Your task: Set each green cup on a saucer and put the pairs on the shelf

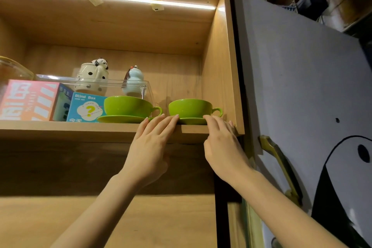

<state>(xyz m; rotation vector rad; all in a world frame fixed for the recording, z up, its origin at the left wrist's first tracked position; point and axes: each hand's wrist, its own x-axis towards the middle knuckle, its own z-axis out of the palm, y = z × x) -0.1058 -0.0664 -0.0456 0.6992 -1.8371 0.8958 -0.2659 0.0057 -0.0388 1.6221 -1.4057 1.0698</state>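
Observation:
Two green cups stand on green saucers on the wooden shelf (60, 127). The left cup (126, 105) sits on its saucer (118, 119) beside the boxes. The right cup (190, 107) sits on its saucer (192, 121) near the shelf's right wall, handle to the right. My left hand (150, 147) lies flat against the shelf's front edge, fingertips touching the right saucer's left rim. My right hand (221, 143) touches that saucer's right rim with its fingertips. Both hands have their fingers spread and grip nothing.
Behind the cups a clear plastic tray (112, 83) holds a panda teapot (93, 78) and a pale blue figurine (133, 82). A pink box (26, 99) and a blue "Blind Box" (86, 108) stand at the left. A white door (302, 86) with a brass handle (279, 159) is at the right.

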